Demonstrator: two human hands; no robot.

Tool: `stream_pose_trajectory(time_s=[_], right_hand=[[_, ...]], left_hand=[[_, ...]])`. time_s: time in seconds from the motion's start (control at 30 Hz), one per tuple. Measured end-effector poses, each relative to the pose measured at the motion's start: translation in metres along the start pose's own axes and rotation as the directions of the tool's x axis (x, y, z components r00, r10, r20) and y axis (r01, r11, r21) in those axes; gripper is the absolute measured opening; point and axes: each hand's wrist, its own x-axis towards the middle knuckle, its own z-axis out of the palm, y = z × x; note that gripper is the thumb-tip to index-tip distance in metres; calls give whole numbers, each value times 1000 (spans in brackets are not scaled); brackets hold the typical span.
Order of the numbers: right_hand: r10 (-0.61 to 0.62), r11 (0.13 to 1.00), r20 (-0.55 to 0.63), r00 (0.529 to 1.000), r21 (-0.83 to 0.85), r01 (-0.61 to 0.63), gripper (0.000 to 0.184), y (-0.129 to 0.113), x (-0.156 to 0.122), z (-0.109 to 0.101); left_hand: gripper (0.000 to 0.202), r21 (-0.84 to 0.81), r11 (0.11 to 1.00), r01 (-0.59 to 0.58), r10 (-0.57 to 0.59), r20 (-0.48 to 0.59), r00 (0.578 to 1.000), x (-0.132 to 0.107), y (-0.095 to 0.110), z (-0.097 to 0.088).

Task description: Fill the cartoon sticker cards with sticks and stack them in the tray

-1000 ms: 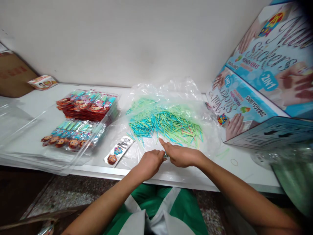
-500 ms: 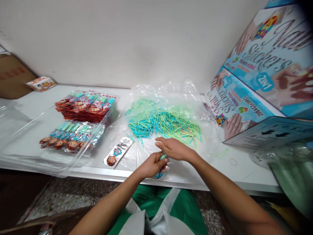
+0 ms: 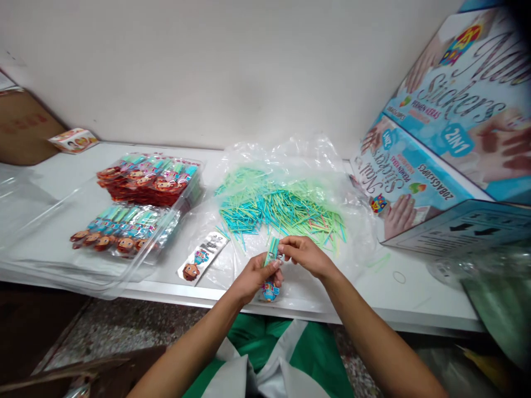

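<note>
My left hand (image 3: 262, 275) is closed around a small printed candy packet (image 3: 270, 292), held upright over the table's front edge. Green and blue sticks (image 3: 274, 245) stand out of the packet's top. The fingertips of my right hand (image 3: 305, 253) pinch at the upper rim of this packet, beside the sticks. Just beyond both hands, a loose heap of thin green and blue sticks (image 3: 286, 210) lies on a clear plastic sheet (image 3: 365, 221). A flat packet with a cartoon head (image 3: 202, 258) rests on the table to the left of my left hand.
At the left, a clear plastic tray (image 3: 143, 271) holds stacked filled packets (image 3: 143, 185). A brown carton (image 3: 25, 127) and a small box (image 3: 74, 140) stand behind it. Large printed Nail Stickers boxes (image 3: 440, 138) lean at the right. A rubber band (image 3: 399, 277) lies near them.
My right hand has drawn back from over the packet's top and now pinches its rim. The sticks in the packet have come into view. My left hand keeps its hold.
</note>
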Motion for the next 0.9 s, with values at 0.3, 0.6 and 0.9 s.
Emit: stream_pose_trajectory(time_s=[0.3,0.6,0.9], right_hand=[[-42,998,25,999,39,41,22,1,-1,2],[-111,993,-17,994,-43,110,10,11,-5,5],[-175,980,-67,982,-106,167,16,5,-12,11]], left_hand=[[37,-97,994,46,-46,3,999,-3,-2,3],[34,-173,982,76,-85,-49,995,-1,-1,5],[30,-205,976,75,-88,-55,995,-1,-2,5]])
